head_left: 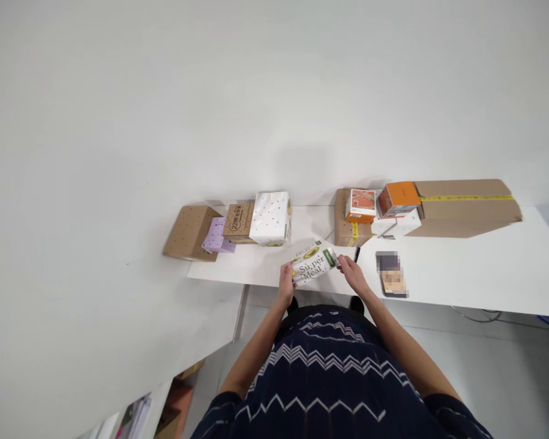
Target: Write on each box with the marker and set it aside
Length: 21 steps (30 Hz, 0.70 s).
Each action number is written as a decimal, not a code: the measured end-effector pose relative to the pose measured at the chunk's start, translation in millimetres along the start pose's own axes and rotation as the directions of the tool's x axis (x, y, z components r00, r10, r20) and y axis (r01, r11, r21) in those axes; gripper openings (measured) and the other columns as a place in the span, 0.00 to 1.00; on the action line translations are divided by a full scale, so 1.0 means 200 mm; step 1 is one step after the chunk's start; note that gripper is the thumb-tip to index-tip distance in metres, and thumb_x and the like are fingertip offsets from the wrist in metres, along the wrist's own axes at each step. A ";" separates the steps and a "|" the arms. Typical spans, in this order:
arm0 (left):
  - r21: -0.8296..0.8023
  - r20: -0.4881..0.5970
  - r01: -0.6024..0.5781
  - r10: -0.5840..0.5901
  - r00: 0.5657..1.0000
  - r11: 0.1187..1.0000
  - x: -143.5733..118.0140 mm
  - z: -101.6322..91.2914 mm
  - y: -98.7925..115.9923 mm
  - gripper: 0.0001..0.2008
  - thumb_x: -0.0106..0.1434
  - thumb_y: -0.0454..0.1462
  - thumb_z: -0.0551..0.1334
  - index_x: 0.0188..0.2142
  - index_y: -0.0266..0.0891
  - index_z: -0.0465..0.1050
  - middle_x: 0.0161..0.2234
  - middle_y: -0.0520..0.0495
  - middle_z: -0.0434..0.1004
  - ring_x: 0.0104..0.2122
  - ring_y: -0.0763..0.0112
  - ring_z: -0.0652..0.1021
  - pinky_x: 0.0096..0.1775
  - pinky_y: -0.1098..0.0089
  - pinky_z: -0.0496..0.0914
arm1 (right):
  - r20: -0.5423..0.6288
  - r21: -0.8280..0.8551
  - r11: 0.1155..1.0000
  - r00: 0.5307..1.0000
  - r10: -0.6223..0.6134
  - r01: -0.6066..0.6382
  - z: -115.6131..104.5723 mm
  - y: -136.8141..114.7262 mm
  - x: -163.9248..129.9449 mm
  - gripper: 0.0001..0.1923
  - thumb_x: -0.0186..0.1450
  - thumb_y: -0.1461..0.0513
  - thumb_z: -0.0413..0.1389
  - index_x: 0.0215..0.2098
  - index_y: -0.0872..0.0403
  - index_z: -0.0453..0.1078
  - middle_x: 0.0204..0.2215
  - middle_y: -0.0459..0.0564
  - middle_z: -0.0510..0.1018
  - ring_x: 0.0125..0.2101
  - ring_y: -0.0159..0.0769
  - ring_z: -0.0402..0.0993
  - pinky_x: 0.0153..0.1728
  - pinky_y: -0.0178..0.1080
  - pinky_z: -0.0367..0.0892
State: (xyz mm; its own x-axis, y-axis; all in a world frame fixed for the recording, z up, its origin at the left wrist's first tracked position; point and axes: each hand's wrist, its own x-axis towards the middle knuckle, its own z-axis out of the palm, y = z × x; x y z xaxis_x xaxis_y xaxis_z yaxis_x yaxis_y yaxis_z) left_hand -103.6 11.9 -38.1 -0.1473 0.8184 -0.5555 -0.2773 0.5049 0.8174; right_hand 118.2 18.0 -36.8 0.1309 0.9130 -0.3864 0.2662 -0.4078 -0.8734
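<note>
I hold a white carton printed with "Super Meal" and avocado pictures, tilted just above the near edge of the white table. My left hand grips its left end. My right hand grips its right end, by the green patch. A black pen lies on the table just behind my right hand.
Along the wall stand a white dotted box, brown cartons, a lilac sheet, a perforated brown board, orange boxes, and a long taped carton. A blurred flat item lies at right. Shelves sit lower left.
</note>
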 end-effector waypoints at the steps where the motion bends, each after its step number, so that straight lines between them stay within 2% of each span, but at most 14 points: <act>1: -0.003 0.003 -0.030 0.030 1.000 1.000 0.00 0.00 -0.02 0.26 0.55 0.56 0.62 0.46 0.43 0.66 0.46 0.45 0.74 0.38 0.68 0.77 0.30 0.73 0.71 | -0.013 -0.003 1.000 1.000 0.010 -0.010 0.00 0.03 -0.01 0.28 0.64 0.41 0.42 0.36 0.53 0.70 0.35 0.51 0.78 0.36 0.40 0.74 0.38 0.41 0.68; 5: 0.083 0.030 -0.052 0.050 0.998 0.995 0.01 -0.02 -0.12 0.23 0.51 0.51 0.65 0.42 0.41 0.68 0.47 0.46 0.73 0.39 0.68 0.77 0.32 0.73 0.71 | -0.088 -0.096 0.993 0.995 0.055 -0.063 0.02 0.15 -0.07 0.28 0.63 0.41 0.40 0.30 0.53 0.67 0.28 0.50 0.76 0.33 0.41 0.72 0.37 0.42 0.67; 10: 0.114 0.022 0.004 -0.007 1.000 0.993 0.02 -0.03 -0.19 0.27 0.53 0.46 0.64 0.52 0.43 0.63 0.54 0.43 0.69 0.45 0.66 0.76 0.38 0.71 0.71 | -0.105 -0.198 0.973 0.990 0.098 -0.118 -0.01 0.24 -0.08 0.22 0.64 0.47 0.42 0.32 0.52 0.71 0.32 0.52 0.78 0.37 0.43 0.74 0.42 0.43 0.66; 13: 0.142 0.013 0.134 -0.137 0.990 0.981 0.05 -0.02 -0.18 0.29 0.58 0.46 0.61 0.57 0.45 0.57 0.53 0.43 0.70 0.43 0.68 0.76 0.37 0.72 0.70 | -0.097 -0.205 0.967 0.986 0.136 -0.153 -0.05 0.25 -0.04 0.16 0.61 0.53 0.48 0.31 0.52 0.74 0.32 0.52 0.80 0.38 0.44 0.74 0.43 0.43 0.66; 15: 0.164 0.006 0.205 -0.209 0.978 0.965 0.09 -0.02 -0.16 0.28 0.61 0.50 0.57 0.59 0.46 0.55 0.52 0.43 0.70 0.40 0.69 0.77 0.34 0.72 0.69 | -0.102 -0.199 0.966 0.984 0.145 -0.163 -0.06 0.23 0.00 0.15 0.60 0.55 0.49 0.33 0.52 0.75 0.34 0.53 0.80 0.40 0.44 0.74 0.45 0.43 0.65; 17: 0.183 0.009 0.261 -0.267 0.964 0.948 0.12 -0.01 -0.14 0.27 0.63 0.54 0.51 0.56 0.44 0.60 0.52 0.41 0.70 0.36 0.68 0.77 0.30 0.71 0.69 | -0.110 -0.182 0.970 0.984 0.141 -0.160 -0.04 0.21 0.04 0.17 0.61 0.55 0.48 0.36 0.52 0.76 0.38 0.54 0.80 0.43 0.45 0.74 0.47 0.44 0.64; 21: 0.210 0.058 0.346 -0.364 0.929 0.915 0.17 0.03 -0.06 0.31 0.63 0.58 0.45 0.46 0.37 0.69 0.49 0.36 0.72 0.33 0.63 0.77 0.27 0.69 0.69 | -0.098 -0.111 0.984 0.987 0.128 -0.139 0.01 0.15 0.11 0.21 0.61 0.50 0.48 0.42 0.52 0.75 0.45 0.53 0.78 0.48 0.46 0.72 0.50 0.44 0.63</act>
State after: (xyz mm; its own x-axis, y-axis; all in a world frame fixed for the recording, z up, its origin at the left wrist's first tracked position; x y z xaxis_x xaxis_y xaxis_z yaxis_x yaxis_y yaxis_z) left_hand -99.0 36.1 -66.3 0.0190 0.5924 -0.8054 -0.1048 0.8023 0.5877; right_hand 126.6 24.7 -72.8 0.2570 0.8476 -0.4642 0.3497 -0.5293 -0.7730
